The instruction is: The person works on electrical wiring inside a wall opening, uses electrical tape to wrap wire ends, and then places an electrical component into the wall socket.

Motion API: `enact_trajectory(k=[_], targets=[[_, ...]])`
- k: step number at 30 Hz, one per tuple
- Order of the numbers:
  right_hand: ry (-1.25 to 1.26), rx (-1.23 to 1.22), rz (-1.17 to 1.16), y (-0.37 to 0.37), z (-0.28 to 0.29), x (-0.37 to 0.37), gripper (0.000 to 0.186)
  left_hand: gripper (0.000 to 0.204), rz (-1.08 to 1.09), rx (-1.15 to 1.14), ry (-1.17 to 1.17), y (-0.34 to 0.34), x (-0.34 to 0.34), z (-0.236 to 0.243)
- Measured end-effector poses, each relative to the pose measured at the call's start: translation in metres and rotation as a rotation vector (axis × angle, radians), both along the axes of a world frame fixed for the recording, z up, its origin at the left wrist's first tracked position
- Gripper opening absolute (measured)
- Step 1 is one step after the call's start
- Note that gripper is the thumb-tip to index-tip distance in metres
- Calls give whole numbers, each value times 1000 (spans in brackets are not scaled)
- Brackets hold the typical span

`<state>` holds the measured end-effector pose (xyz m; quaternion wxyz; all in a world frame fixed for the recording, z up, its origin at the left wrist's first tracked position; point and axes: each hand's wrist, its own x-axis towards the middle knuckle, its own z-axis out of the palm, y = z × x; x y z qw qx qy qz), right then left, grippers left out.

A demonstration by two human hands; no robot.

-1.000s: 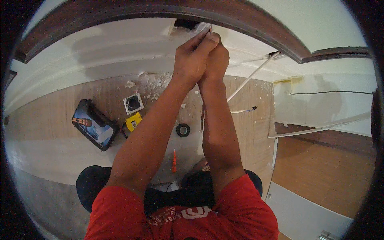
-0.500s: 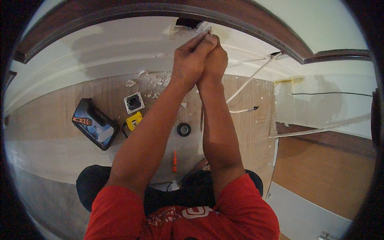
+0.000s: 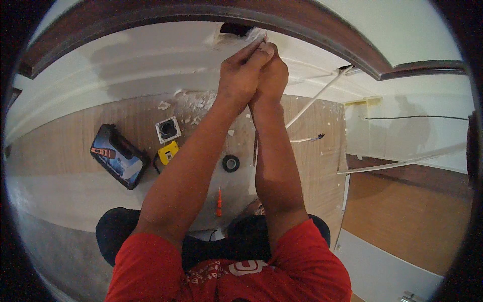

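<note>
Both my arms reach up to the white wall, and my hands meet just below a dark rectangular hole point(image 3: 234, 28) cut in it. My left hand point(image 3: 240, 75) is closed, thumb and forefinger pinched together at the top. Pressed against it, my right hand point(image 3: 272, 75) is closed too, its fingertips meeting the left ones. A small thin tip shows above the fingertips; the fingers hide the rest, and its kind cannot be made out. Beside the hole, close to the fingertips, is a ragged whitish patch point(image 3: 255, 35).
On the wood-look board lie a black tool case point(image 3: 119, 157), a square switch box point(image 3: 167, 130), a yellow tape measure point(image 3: 169, 152), black tape point(image 3: 231, 163), an orange screwdriver point(image 3: 219, 204) and plaster crumbs point(image 3: 198, 103). A white cable point(image 3: 314, 98) slants from the wall at right. Dark wooden trim point(image 3: 302, 12) arches overhead.
My joined hands have shifted very slightly to the right and stay pinched together at the same spot by the hole. Nothing on the board has moved.
</note>
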<state>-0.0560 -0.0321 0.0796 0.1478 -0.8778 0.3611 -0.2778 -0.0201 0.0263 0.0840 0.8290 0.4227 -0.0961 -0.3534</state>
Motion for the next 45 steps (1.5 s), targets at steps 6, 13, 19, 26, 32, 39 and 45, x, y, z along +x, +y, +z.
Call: enact_trajectory(k=[6, 13, 19, 26, 32, 39, 45], targets=[[48, -23, -24, 1, 3, 2, 29, 50, -23, 4, 28, 0, 3, -2], [11, 94, -96, 7, 3, 4, 30, 51, -30, 4, 12, 5, 5, -1], [34, 3, -62, 4, 1, 0, 30, 53, -12, -15, -70, 5, 2, -2], [54, -35, -37, 2, 8, 2, 25, 54, -26, -73, -6, -1, 4, -4], [94, -60, -58, 1, 3, 2, 26, 53, -42, -56, 41, -1, 3, -4], [2, 68, -44, -1, 1, 5, 28, 48, -61, -55, 52, 2, 9, -3], [-66, 50, 87, -3, 11, 0, 25, 33, 53, 11, -22, 3, 3, 15]])
